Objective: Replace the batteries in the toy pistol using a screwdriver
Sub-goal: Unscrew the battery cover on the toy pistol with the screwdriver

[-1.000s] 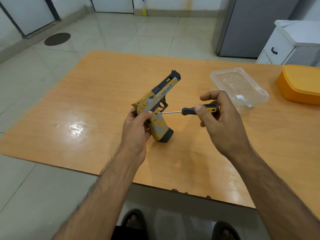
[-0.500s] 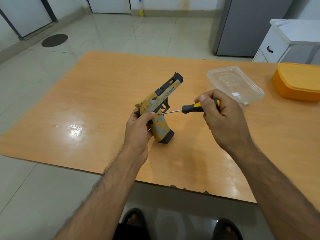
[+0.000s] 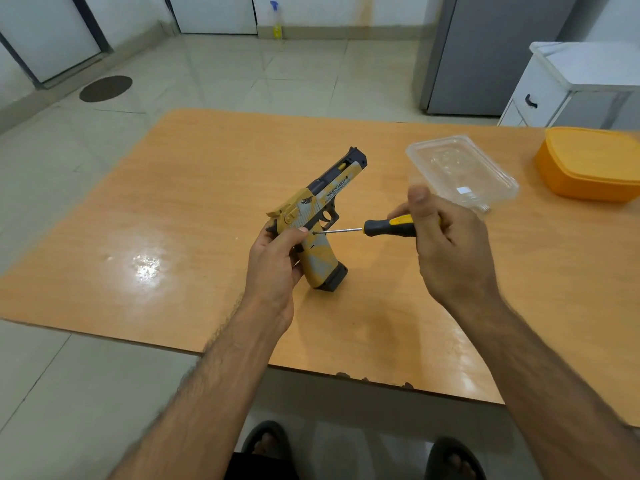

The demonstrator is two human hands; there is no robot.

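Head view: the screwdriver (image 3: 388,227), gripped in the right hand (image 3: 446,247), has gone from hovering to its tip seated just beyond the left hand (image 3: 277,261) fingers gripping the toy pistol (image 3: 317,220), so unscrewing can probably begin.

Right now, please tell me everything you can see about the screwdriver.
The screwdriver has a black handle with a yellow patch, seemingly plastic, and a thin bare metal shaft. It lies almost level above the table. The right hand grips the handle. The tip meets the side of the toy pistol near the top of its grip, just beside the left hand. Tip shape: too small to tell.
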